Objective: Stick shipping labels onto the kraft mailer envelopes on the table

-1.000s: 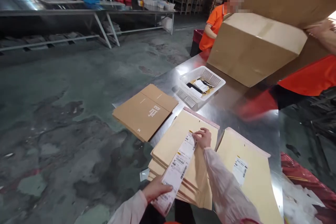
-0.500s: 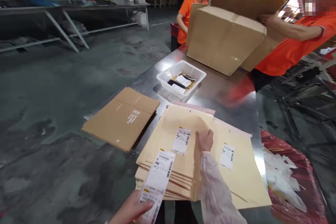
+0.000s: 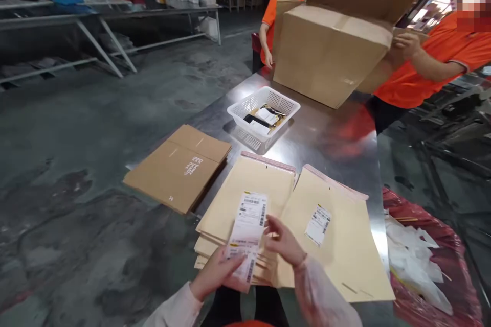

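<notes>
Left hand point(image 3: 217, 272) grasping long white barcode shipping label point(image 3: 247, 235) — right hand point(image 3: 282, 241) open, fingers at label's edge — both over stack of tan paper mailers point(image 3: 240, 204) on brushed-steel table point(image 3: 318, 148).

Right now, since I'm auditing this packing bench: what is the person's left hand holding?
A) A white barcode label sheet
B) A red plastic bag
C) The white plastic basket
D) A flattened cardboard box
A. The left hand grips the lower end of the white barcode label sheet, above the stack of manila mailers.
</notes>
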Demonstrator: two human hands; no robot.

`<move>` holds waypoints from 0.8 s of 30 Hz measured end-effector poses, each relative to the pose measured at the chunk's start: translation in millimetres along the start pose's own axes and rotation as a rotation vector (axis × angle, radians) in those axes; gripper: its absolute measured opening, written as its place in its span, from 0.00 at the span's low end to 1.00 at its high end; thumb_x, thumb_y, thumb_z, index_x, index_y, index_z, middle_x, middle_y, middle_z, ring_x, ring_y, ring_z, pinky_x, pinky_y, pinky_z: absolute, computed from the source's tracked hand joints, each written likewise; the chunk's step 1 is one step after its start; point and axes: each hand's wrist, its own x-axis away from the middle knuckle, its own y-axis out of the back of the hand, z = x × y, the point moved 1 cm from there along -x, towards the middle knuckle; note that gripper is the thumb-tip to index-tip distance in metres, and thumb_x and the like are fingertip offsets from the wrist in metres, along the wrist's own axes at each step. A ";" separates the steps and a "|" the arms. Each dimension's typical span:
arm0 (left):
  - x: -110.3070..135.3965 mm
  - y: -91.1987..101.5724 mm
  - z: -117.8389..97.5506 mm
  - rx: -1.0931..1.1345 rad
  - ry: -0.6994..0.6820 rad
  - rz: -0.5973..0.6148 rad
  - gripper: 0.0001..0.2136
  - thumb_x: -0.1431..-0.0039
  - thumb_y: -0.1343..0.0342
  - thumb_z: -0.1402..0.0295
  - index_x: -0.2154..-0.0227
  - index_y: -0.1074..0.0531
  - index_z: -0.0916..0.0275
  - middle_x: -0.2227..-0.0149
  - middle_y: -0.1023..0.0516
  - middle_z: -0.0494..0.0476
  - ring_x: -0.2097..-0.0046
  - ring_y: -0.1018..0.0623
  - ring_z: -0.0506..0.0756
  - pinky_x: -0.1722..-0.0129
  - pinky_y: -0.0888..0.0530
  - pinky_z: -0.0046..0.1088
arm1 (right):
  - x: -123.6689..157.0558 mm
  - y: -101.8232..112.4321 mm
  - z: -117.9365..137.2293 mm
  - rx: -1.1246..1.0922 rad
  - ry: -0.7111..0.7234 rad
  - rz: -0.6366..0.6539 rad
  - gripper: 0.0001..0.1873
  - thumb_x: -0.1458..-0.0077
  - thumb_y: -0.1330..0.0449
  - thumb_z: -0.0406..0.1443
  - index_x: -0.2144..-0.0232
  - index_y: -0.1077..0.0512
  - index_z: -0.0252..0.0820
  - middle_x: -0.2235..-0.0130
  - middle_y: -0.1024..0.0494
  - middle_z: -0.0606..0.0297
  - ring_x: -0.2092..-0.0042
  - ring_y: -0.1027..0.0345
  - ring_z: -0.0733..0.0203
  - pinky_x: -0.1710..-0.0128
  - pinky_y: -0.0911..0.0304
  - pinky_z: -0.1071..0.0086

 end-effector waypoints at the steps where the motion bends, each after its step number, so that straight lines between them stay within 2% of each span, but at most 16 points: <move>1: -3.9 -1.7 -1.8 -0.032 -0.057 -0.035 0.29 0.59 0.34 0.48 0.58 0.22 0.66 0.58 0.18 0.67 0.55 0.21 0.65 0.50 0.26 0.45 | 10.6 -31.6 9.7 -0.086 0.006 0.096 0.34 0.64 0.35 0.60 0.60 0.23 0.44 0.63 0.18 0.57 0.63 0.23 0.50 0.65 0.28 0.61; 2: -6.7 -1.3 -4.3 -0.054 -0.120 -0.084 0.29 0.59 0.33 0.50 0.57 0.23 0.66 0.57 0.18 0.66 0.54 0.21 0.64 0.49 0.27 0.42 | 21.1 -56.6 17.3 -0.228 -0.034 0.164 0.33 0.56 0.40 0.60 0.58 0.23 0.42 0.61 0.18 0.55 0.59 0.23 0.50 0.59 0.28 0.59; 4: -9.7 4.0 -9.9 -0.037 -0.222 -0.190 0.29 0.60 0.32 0.51 0.57 0.24 0.66 0.57 0.19 0.65 0.54 0.21 0.63 0.50 0.27 0.39 | 37.3 -85.0 26.4 -0.367 -0.094 0.247 0.31 0.48 0.45 0.58 0.56 0.24 0.40 0.56 0.19 0.54 0.54 0.25 0.49 0.51 0.30 0.55; 6: -10.6 11.1 -14.0 0.033 -0.264 -0.256 0.27 0.60 0.32 0.52 0.60 0.24 0.66 0.60 0.18 0.64 0.58 0.21 0.61 0.55 0.26 0.37 | 41.8 -89.9 29.4 -0.353 -0.134 0.347 0.29 0.50 0.42 0.56 0.57 0.23 0.40 0.55 0.19 0.54 0.53 0.25 0.47 0.50 0.31 0.53; 8: -11.5 15.9 -14.4 0.067 -0.246 -0.271 0.24 0.60 0.33 0.51 0.66 0.23 0.67 0.66 0.18 0.62 0.64 0.21 0.59 0.61 0.26 0.35 | 33.6 -82.0 31.5 -0.312 -0.132 0.471 0.29 0.57 0.35 0.54 0.58 0.23 0.41 0.58 0.18 0.56 0.56 0.24 0.47 0.54 0.29 0.54; 9: -12.1 17.0 -13.0 0.058 -0.238 -0.274 0.24 0.60 0.33 0.50 0.68 0.23 0.67 0.69 0.19 0.61 0.67 0.22 0.57 0.63 0.26 0.34 | 25.8 -75.8 33.2 -0.307 -0.128 0.479 0.30 0.60 0.33 0.53 0.58 0.23 0.41 0.59 0.18 0.57 0.57 0.24 0.47 0.55 0.28 0.54; 11: -13.6 16.4 -7.9 0.015 -0.235 -0.293 0.23 0.62 0.32 0.50 0.73 0.23 0.67 0.73 0.20 0.58 0.70 0.24 0.55 0.66 0.28 0.31 | 7.5 -62.9 38.2 -0.279 -0.103 0.362 0.30 0.63 0.32 0.52 0.59 0.22 0.41 0.60 0.18 0.57 0.58 0.24 0.49 0.57 0.28 0.56; 13: -15.6 13.4 -0.5 -0.006 -0.240 -0.306 0.23 0.64 0.32 0.49 0.74 0.23 0.67 0.74 0.21 0.57 0.71 0.26 0.54 0.68 0.30 0.29 | -7.1 -53.6 43.8 -0.186 -0.075 0.247 0.24 0.60 0.33 0.52 0.65 0.21 0.41 0.64 0.17 0.57 0.62 0.24 0.51 0.60 0.28 0.59; 16: -19.9 8.2 11.9 0.018 -0.254 -0.372 0.23 0.64 0.33 0.48 0.75 0.24 0.66 0.76 0.23 0.53 0.72 0.28 0.52 0.70 0.32 0.27 | -12.5 -50.3 48.2 -0.044 -0.052 0.270 0.18 0.56 0.36 0.49 0.72 0.20 0.42 0.69 0.17 0.59 0.66 0.24 0.52 0.64 0.29 0.62; 19: -27.0 4.0 24.1 0.035 -0.255 -0.458 0.23 0.63 0.34 0.46 0.82 0.31 0.64 0.82 0.31 0.47 0.76 0.34 0.49 0.75 0.37 0.24 | -2.7 -53.6 45.7 0.048 -0.040 0.236 0.15 0.53 0.38 0.47 0.70 0.19 0.44 0.68 0.17 0.61 0.66 0.24 0.53 0.65 0.30 0.64; 21: -32.4 2.3 30.7 0.051 -0.244 -0.496 0.24 0.62 0.35 0.45 0.84 0.35 0.62 0.84 0.35 0.45 0.78 0.36 0.48 0.77 0.39 0.23 | 4.0 -55.8 41.0 0.076 -0.051 0.195 0.13 0.53 0.38 0.46 0.70 0.19 0.45 0.70 0.18 0.63 0.68 0.25 0.54 0.66 0.31 0.65; 24: -38.4 3.7 36.2 0.081 -0.215 -0.464 0.22 0.62 0.34 0.47 0.77 0.30 0.63 0.80 0.28 0.47 0.75 0.31 0.49 0.74 0.35 0.24 | -1.8 -54.8 31.6 0.048 -0.039 0.127 0.11 0.54 0.37 0.45 0.74 0.20 0.46 0.72 0.19 0.63 0.68 0.26 0.56 0.67 0.31 0.66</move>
